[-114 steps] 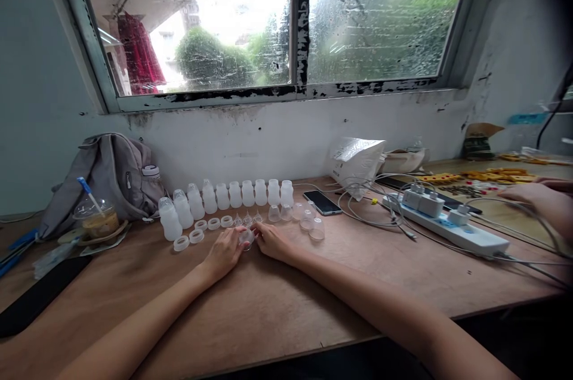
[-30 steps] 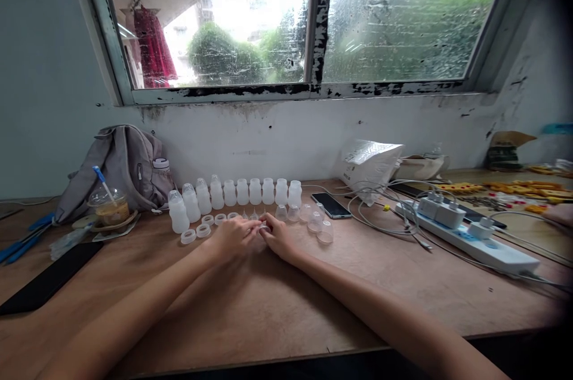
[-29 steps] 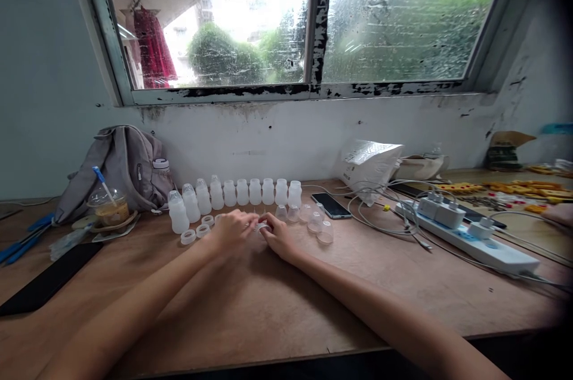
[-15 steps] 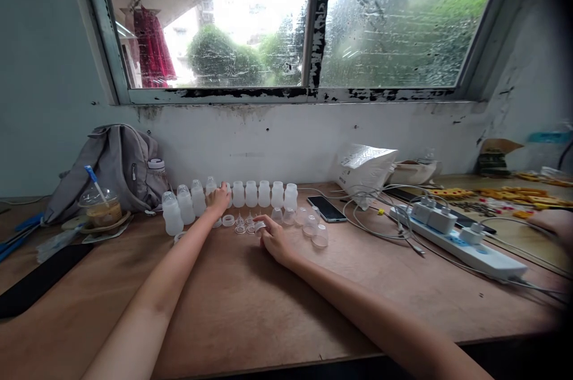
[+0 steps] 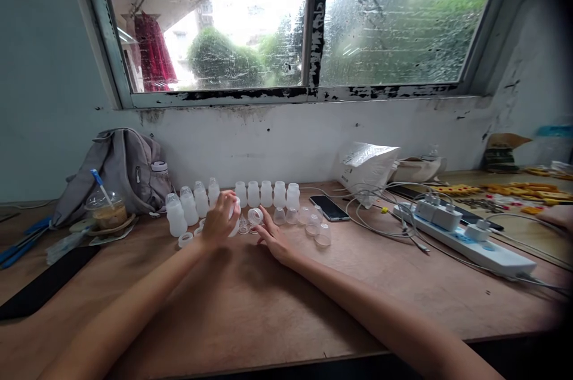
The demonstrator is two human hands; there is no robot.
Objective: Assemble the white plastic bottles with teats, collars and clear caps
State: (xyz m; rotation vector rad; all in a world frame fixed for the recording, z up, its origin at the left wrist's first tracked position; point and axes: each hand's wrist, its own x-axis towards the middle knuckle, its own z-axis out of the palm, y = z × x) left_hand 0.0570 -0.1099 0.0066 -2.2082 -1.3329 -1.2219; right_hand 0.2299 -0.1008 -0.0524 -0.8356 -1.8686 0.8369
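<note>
My left hand is closed round a frosted baby bottle, mostly hidden by the fingers. Close by on its right, my right hand grips a white screw ring between thumb and fingers, its opening facing me. Behind them stands a row of uncapped frosted bottles. Several bottles with clear domed caps stand to the left. Clear teats lie between my hands, partly hidden. One loose white ring rests left of my left hand, and clear dome caps sit right of my right hand.
A phone lies beyond the dome caps. Right of it are tangled cables and a power strip. An iced drink cup, a grey backpack and blue-handled scissors are at left. Another person's hand shows far right.
My left hand has drawn a bottle out of the back row, towards me and closer to my right hand. My right hand has raised and tilted the white ring.
</note>
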